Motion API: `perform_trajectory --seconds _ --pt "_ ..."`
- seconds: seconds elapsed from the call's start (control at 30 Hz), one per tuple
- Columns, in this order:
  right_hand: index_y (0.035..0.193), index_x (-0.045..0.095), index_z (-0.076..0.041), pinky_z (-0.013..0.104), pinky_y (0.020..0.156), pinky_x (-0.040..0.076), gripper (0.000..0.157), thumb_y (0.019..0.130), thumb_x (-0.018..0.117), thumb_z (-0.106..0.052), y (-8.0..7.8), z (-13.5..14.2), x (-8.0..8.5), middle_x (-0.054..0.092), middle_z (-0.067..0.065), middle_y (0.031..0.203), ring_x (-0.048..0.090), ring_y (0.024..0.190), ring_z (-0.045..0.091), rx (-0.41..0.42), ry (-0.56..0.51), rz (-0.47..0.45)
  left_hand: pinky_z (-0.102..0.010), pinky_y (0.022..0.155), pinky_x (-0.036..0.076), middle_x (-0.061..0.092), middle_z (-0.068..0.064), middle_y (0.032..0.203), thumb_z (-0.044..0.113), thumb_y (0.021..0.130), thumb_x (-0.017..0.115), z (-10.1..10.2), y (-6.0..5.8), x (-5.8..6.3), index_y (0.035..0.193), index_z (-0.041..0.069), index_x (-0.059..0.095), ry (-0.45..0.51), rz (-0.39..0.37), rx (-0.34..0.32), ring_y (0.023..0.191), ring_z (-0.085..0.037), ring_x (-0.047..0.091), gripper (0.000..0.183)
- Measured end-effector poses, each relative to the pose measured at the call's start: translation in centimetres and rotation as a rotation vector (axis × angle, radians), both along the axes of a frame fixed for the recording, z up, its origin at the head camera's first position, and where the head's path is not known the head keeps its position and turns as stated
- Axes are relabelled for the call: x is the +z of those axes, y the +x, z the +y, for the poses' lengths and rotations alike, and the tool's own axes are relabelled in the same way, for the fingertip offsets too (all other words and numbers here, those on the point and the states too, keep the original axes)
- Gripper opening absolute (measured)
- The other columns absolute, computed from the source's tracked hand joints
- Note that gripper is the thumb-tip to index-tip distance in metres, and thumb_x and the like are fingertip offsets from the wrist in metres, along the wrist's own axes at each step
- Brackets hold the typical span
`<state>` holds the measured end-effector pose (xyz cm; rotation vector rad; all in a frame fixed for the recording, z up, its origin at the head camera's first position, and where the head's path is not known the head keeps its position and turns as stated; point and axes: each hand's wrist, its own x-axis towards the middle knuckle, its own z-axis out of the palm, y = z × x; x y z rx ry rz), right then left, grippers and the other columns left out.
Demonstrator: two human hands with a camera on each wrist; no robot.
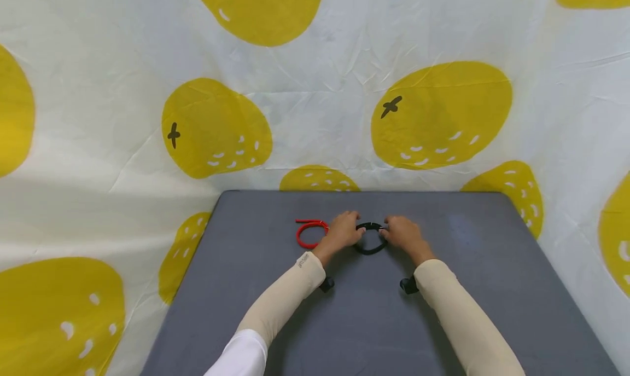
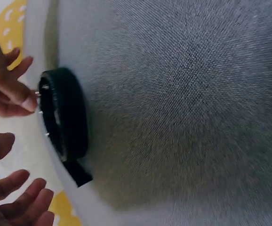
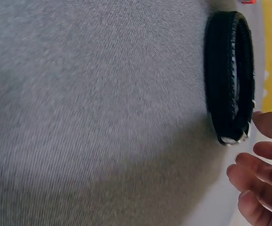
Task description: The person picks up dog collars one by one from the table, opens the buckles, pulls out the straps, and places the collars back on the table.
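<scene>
A black collar with metal fittings forms a round loop on the grey table, its band standing on edge. Close by its left side is my left hand; in the left wrist view its thumb and fingers are spread apart near the collar's loose end. My right hand is at the right side. In the right wrist view its thumb is at the band near the metal buckle, and the other fingers are loosely bent with nothing between them. Whether the thumb touches is hard to tell.
A red collar, looped with its end sticking out leftward, lies just left of my left hand, which partly hides it. The grey table ends at a white cloth backdrop printed with yellow fruit shapes.
</scene>
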<state>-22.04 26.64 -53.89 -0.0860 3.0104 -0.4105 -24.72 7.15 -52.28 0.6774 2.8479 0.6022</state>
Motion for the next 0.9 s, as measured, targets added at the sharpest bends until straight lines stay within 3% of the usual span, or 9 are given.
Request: perform_trajectory --seconds 0.1,0.23,0.43,0.67,0.9 --pt "0.101 0.07 -0.001 0.053 0.071 0.054 0.026 0.092 0.072 -0.025 -0.4 -0.7 -0.6 0.071 0.018 0.095 0.068 0.084 0.035 -0.006 0.008 0.017 -0.036 0.093 0.052 0.064 -0.007 0.124 0.034 0.096 0.068 0.8 -0.3 -0.9 0.132 0.012 0.061 -0.064 -0.022 0.016 0.11 -0.024 0.062 0.043" --pt "0.084 0.068 -0.004 0.051 0.062 0.053 0.021 0.09 0.075 -0.022 -0.7 -1.4 -1.2 0.069 0.016 0.081 0.066 0.072 0.034 -0.014 0.016 0.075 -0.036 0.088 0.052 0.066 -0.007 0.114 0.033 0.094 0.07 1.5 -0.7 -2.2 0.119 0.01 0.065 -0.131 0.005 0.013 0.103 -0.023 0.063 0.035" --pt "0.081 0.068 -0.005 0.049 0.06 0.053 0.02 0.09 0.076 -0.021 -0.8 -1.6 -1.8 0.068 0.014 0.079 0.066 0.072 0.033 -0.037 0.052 0.102 -0.036 0.082 0.052 0.066 -0.008 0.098 0.024 0.092 0.072 2.2 -0.9 -3.4 0.101 0.008 0.067 -0.138 0.079 -0.001 0.093 -0.025 0.063 0.019" --pt "0.074 0.066 -0.008 0.047 0.057 0.051 0.025 0.09 0.076 -0.024 -0.8 -2.0 -1.6 0.067 0.013 0.075 0.065 0.068 0.032 -0.046 0.035 0.101 -0.035 0.063 0.053 0.069 -0.008 0.078 0.012 0.088 0.073 1.7 -0.7 -3.3 0.082 0.008 0.068 -0.109 0.198 -0.015 0.072 -0.025 0.067 0.008" --pt "0.07 0.064 -0.01 0.05 0.057 0.051 0.026 0.088 0.078 -0.023 -0.6 -2.3 -0.3 0.066 0.013 0.075 0.065 0.069 0.035 -0.003 0.023 0.154 -0.038 0.057 0.053 0.071 -0.009 0.079 0.009 0.087 0.07 1.1 -0.7 -2.6 0.076 0.009 0.067 -0.085 0.2 -0.019 0.071 -0.026 0.069 0.012"
